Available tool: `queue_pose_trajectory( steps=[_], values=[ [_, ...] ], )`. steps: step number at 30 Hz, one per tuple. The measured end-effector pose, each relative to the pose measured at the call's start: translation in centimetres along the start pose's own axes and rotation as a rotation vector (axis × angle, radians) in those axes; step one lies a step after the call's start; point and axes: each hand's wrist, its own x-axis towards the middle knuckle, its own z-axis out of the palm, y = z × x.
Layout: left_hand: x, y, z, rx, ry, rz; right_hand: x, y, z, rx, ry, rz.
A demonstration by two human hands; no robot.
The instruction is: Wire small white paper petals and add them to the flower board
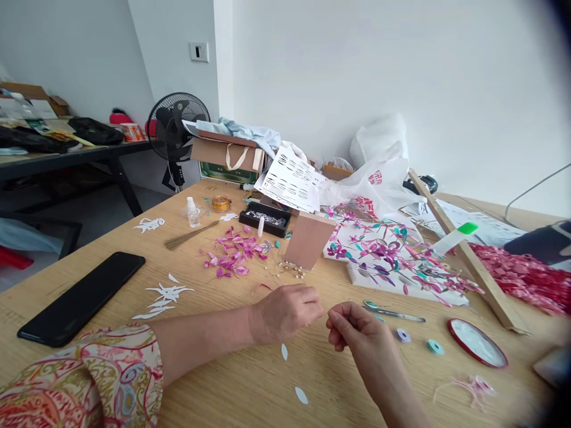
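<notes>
My left hand [288,312] is closed, its fingertips pressed together above the middle of the wooden table [241,374]. Just to its right, my right hand [357,330] is also closed in a pinch, its fingertips close to the left hand's. Whatever lies in either pinch is too small or hidden to name. Below the hands lie two white leaf-shaped pieces, a nearer one [301,395] and a farther one [284,352]. Beyond them stands a wooden block [307,242] with pearl-tipped stems [292,270] at its foot. Pink petals [234,249] are heaped beyond the left hand.
A phone [82,297] and white paper strips [167,297] lie left. A small bottle [193,212] and black tray [285,229] stand farther back. Rightward are a slim metal tool [397,314], lilac spool [403,335], mint spool [434,347], red-rimmed dish [477,343] and flower sprays [392,255].
</notes>
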Motion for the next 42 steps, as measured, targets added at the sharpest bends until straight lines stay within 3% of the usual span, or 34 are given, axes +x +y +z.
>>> queue_pose_trajectory(
  steps=[2,4,7,9,11,16,21,23,25,28,30,32,34,37,40,42],
  values=[
    [0.2,-0.1,0.1,-0.180,0.050,-0.145,0.1,0.1,-0.3,-0.041,0.035,-0.013],
    [0.5,-0.4,0.2,-0.532,0.097,-0.412,-0.2,0.0,-0.7,-0.212,0.142,-0.102],
    [0.7,-0.9,0.0,-1.119,0.066,-0.741,-0.9,-0.5,-0.9,-0.506,0.289,-0.429],
    [0.7,-1.2,-0.2,-1.378,-0.001,-0.792,-1.2,-0.6,-0.8,-0.639,0.256,-0.688],
    [0.6,-1.4,-0.3,-1.506,-0.075,-0.778,-1.1,-0.3,-0.6,-0.747,0.168,-0.861],
    [0.5,-1.3,-0.4,-1.526,-0.163,-0.790,-0.7,0.9,-0.8,-0.876,0.099,-0.911],
    [0.6,-0.7,-0.3,-1.342,-0.115,-0.765,-1.1,0.3,-0.9,-0.716,0.061,-0.798],
    [0.6,-0.4,-0.2,-1.085,-0.029,-0.650,-1.1,-0.2,-0.6,-0.633,0.091,-0.627],
    [0.5,-0.3,-0.2,-0.680,0.038,-0.421,-1.0,-0.6,-0.3,-0.517,0.093,-0.401],
    [0.1,-0.1,-0.2,-0.136,0.023,-0.050,-0.6,-0.4,0.1,-0.248,0.029,-0.132],
    [0.0,-0.1,-0.1,-0.017,-0.001,0.042,-0.3,0.0,0.1,-0.117,-0.014,-0.049],
    [0.1,-0.2,0.0,-0.120,0.037,-0.050,-0.2,0.2,-0.1,-0.132,0.008,-0.042],
    [0.3,-0.3,0.0,-0.417,0.085,-0.299,-0.3,0.1,-0.5,-0.286,0.109,-0.134],
    [0.7,-0.6,-0.2,-1.025,0.045,-0.683,-0.8,-0.1,-0.9,-0.558,0.234,-0.498],
    [0.7,-1.1,-0.5,-1.434,-0.068,-0.791,-1.0,0.3,-1.0,-0.768,0.168,-0.846],
    [0.6,-1.3,-0.6,-1.534,-0.122,-0.790,-0.8,0.8,-1.1,-0.888,0.106,-0.932]
  ],
)
